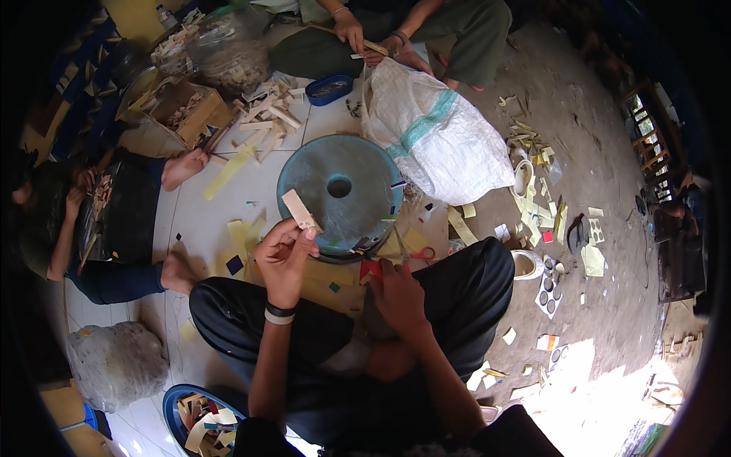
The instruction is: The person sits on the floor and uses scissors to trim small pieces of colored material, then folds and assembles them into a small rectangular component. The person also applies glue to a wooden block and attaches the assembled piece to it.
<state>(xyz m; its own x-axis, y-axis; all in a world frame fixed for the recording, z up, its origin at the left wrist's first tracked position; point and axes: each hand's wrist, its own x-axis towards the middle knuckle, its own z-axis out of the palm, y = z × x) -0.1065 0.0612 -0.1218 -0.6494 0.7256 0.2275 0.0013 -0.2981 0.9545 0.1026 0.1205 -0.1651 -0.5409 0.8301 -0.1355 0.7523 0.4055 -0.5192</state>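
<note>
Raised over the near left edge of a round grey-teal drum (304, 169) with a hole in its top, my left hand (283, 259) pinches a small flat light-wood block (298, 207) between thumb and fingers. The block is tilted, its upper end pointing up and left. My right hand (397, 295) is lower, beside the drum's near edge and above my lap. Its fingers are closed on a small red piece (370, 270), partly covered by the hand. Red-handled scissors (424, 254) lie just beyond that hand.
A white woven sack (449, 141) leans behind the drum at right. Loose wood pieces (268, 114), a wooden box (188, 114) and a blue dish (329, 89) stand far left. Two people sit nearby, at left and far side. A blue tub (171, 407) of scraps sits near left.
</note>
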